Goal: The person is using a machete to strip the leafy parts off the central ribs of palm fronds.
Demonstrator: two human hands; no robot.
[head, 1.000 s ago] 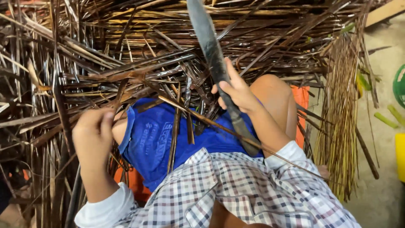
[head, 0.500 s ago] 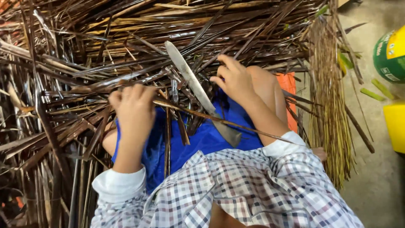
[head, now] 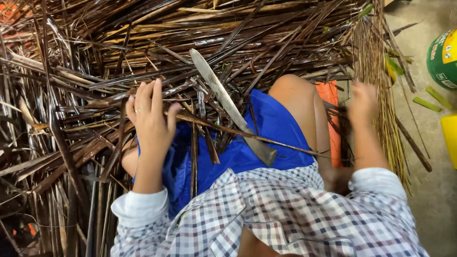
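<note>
Left hand (head: 151, 119) spread open, fingers fanned, thumb touching a thin brown leaf rib (head: 247, 135) that runs across the lap; not gripping it. Right hand (head: 362, 101) blurred, at the upright bundle of tan stripped sticks (head: 381, 71); can't tell if closed. Long dull grey knife (head: 228, 107) lies unheld on blue shorts (head: 271, 128), tip in the dark dried leaf pile (head: 143, 38). Looks like betw. strokes, sorting stage.

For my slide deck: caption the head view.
Seated person, left hand on a thin stick, knife across the lap, right hand at the stick bundle.
</note>
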